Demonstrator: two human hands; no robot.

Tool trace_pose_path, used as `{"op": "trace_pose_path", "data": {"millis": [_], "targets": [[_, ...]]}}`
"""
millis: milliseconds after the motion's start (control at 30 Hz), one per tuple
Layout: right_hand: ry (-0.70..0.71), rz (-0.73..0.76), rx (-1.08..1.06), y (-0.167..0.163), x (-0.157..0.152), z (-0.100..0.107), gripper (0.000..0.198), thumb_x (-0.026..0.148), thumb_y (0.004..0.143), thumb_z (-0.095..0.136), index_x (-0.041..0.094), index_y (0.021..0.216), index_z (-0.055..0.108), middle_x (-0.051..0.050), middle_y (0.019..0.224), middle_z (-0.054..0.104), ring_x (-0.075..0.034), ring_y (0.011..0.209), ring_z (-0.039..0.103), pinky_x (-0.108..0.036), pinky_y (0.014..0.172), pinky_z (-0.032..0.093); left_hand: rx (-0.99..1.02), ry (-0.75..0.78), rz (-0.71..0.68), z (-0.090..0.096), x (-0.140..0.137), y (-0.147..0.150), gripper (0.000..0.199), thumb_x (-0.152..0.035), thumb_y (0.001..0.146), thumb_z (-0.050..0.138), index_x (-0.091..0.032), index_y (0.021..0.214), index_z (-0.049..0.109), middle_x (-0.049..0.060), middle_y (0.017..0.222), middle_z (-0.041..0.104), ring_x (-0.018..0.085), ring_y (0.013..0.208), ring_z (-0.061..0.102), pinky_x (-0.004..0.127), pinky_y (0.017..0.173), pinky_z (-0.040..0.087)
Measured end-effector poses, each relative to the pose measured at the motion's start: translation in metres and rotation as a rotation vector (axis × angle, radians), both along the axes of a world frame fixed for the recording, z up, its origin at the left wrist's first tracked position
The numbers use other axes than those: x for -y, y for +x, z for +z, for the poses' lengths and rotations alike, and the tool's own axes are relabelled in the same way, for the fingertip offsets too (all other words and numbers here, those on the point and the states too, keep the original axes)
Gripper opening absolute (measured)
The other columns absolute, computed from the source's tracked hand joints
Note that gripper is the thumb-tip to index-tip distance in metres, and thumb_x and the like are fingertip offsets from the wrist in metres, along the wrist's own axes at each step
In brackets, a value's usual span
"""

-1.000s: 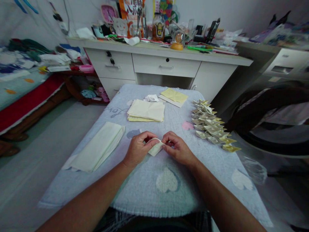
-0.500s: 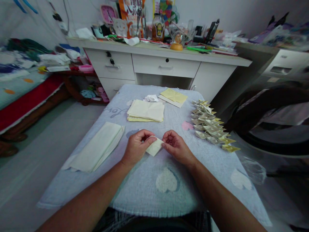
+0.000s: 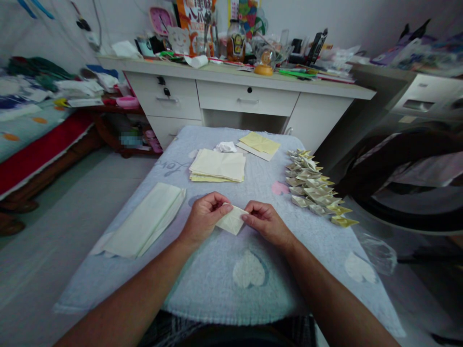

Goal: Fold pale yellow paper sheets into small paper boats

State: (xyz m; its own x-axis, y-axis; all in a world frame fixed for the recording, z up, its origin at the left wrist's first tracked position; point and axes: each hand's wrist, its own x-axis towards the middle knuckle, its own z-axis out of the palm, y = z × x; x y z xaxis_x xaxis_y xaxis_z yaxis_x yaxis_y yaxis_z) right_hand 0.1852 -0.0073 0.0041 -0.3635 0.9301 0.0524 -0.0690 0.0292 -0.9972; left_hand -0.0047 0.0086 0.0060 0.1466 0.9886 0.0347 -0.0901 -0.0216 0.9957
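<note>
The left hand [image 3: 206, 216] pinched the upper left edge of a small folded cream paper [image 3: 231, 221] between thumb and fingers, while the right hand [image 3: 265, 222] pinched its right corner the same way. The paper stretched between the two hands, in front of the person, over the near-middle part of a cloth-covered desk [image 3: 202, 289]; whether its lower edge touched the cloth could not be told. To the left of the hands lay a long bundle of folded pale green paper [image 3: 144, 221]. Just beyond them was a stack of creased cream sheets [image 3: 219, 164], with a crumpled white paper [image 3: 226, 146] behind it and a yellow sheet [image 3: 260, 141] overlapping a white one [image 3: 265, 154] farther right. Along the right side, pointed folded-paper pieces [image 3: 311, 185] stood nested in close rows, yellowest at the near end. Past the far edge stood a white drawer cabinet [image 3: 249, 99], its top crowded with a jar [image 3: 236, 43], a pink clock [image 3: 160, 20] and other clutter. A bed [image 3: 29, 159] was at left, a washing machine [image 3: 423, 96] at right.
</note>
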Motion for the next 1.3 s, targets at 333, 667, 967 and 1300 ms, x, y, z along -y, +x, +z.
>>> {"op": "trace_pose_path", "data": {"millis": [333,667,967,1300], "targets": [[0.211,-0.084,0.168,0.003,-0.001,-0.002,0.013,0.031,0.082,0.063,0.02,0.082,0.057,-0.001,0.083,0.051,-0.013,0.073,0.048,-0.025,0.066,0.039,-0.151,0.123,0.064,-0.005,-0.002,-0.003,0.02,-0.032,0.074,0.072,-0.017,0.084,0.063,-0.005,0.063,0.054,0.009,0.055,0.051,0.019,0.052,0.039],[0.339,-0.099,0.374,0.0,-0.001,0.0,0.004,0.016,0.08,0.06,0.018,0.078,0.058,0.0,0.082,0.051,-0.012,0.071,0.048,-0.024,0.064,0.039,-0.412,0.301,0.028,-0.006,0.004,-0.002,0.02,-0.032,0.078,0.069,-0.019,0.092,0.062,-0.003,0.077,0.062,0.011,0.067,0.057,0.02,0.063,0.044],[0.163,-0.08,0.311,0.002,0.0,-0.003,0.005,0.022,0.08,0.058,0.019,0.078,0.054,0.003,0.068,0.051,-0.011,0.061,0.045,-0.023,0.058,0.036,-0.537,0.394,-0.105,-0.003,-0.001,-0.01,0.015,-0.027,0.08,0.064,-0.02,0.091,0.057,0.002,0.089,0.062,0.015,0.082,0.059,0.025,0.072,0.045],[0.315,-0.055,0.39,0.005,0.0,0.001,0.003,0.017,0.08,0.058,0.019,0.081,0.058,0.001,0.077,0.055,-0.011,0.067,0.047,-0.023,0.062,0.038,-0.496,0.378,-0.111,0.001,-0.004,-0.011,0.013,-0.027,0.08,0.063,-0.017,0.073,0.06,0.0,0.075,0.06,0.014,0.073,0.056,0.024,0.068,0.042]]}}
